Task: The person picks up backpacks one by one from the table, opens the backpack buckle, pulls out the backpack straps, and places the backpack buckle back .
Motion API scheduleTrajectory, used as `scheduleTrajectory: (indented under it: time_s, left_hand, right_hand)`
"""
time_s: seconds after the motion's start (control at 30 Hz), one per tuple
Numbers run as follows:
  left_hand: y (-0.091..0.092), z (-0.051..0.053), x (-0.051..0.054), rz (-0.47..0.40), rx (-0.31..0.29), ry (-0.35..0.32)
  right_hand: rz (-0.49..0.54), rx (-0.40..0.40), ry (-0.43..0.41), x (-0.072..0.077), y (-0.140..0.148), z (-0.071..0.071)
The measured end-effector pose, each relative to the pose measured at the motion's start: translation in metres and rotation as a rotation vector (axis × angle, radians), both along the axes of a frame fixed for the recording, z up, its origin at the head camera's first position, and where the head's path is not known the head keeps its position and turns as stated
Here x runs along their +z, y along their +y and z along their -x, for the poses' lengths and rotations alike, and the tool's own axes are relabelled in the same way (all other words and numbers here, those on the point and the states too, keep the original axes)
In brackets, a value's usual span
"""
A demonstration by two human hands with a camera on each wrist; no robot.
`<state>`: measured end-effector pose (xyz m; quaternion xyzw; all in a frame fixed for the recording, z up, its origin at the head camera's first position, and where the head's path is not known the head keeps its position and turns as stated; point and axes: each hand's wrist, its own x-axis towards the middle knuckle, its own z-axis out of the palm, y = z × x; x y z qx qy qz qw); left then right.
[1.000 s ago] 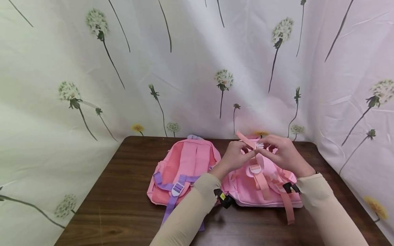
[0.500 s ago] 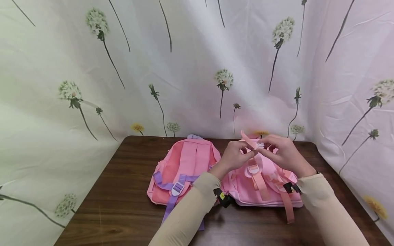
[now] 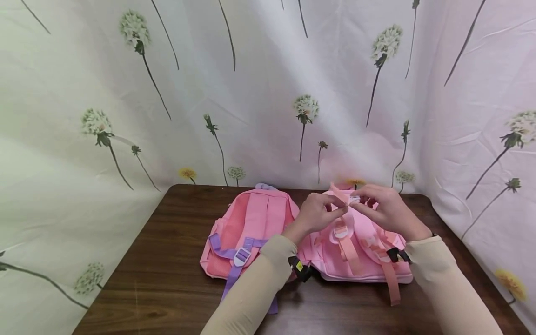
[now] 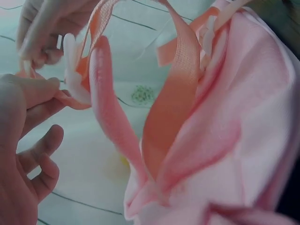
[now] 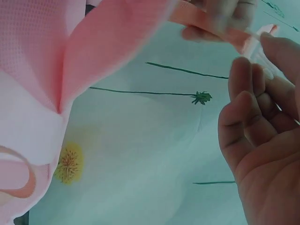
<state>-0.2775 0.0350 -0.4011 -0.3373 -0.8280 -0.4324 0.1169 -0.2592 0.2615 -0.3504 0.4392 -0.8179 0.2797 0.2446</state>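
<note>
A pink backpack (image 3: 377, 271) lies on the table at the right, its peach webbing straps raised by both hands. My left hand (image 3: 315, 213) pinches a peach strap (image 4: 71, 100) between thumb and forefinger, its other fingers loosely bent. Beside it, my right hand (image 3: 387, 210) pinches a white plastic buckle (image 3: 355, 199) that joins this strap. In the right wrist view the strap (image 5: 199, 18) runs from the left fingers to the buckle. Lower down, a white slider (image 3: 341, 231) hangs on the shoulder strap. Fingers partly hide the buckle.
Left of it lies another pink backpack (image 3: 256, 216) with purple straps (image 3: 231, 284) and a white slider (image 3: 241, 257). Both bags rest on a dark wooden table (image 3: 167, 260). A white curtain (image 3: 259, 93) printed with dandelions hangs behind and at the sides.
The strap's loose end above the left fingers has shortened and dropped. The slider on the shoulder strap has shifted slightly left and down. Both hands stay nearly in place.
</note>
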Motion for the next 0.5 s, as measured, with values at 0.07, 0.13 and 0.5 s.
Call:
scheduleTrajectory:
  time_s: [0.07,0.13,0.5]
  left_hand:
    - [-0.0004,-0.0008,-0.0009,0.012,-0.005,-0.013]
    - [-0.0005,-0.0014,-0.0021,0.011,-0.009,-0.031]
    - [0.0034,-0.0014,-0.0069,-0.072,-0.046,-0.16]
  right_hand:
    - [-0.001,-0.002,-0.009,0.0004,0.0005,-0.0007]
    - [-0.004,-0.004,-0.018,0.0005,0.0004,-0.0012]
    - [-0.025,0.021,-0.023,-0.0071,-0.0049,0.0013]
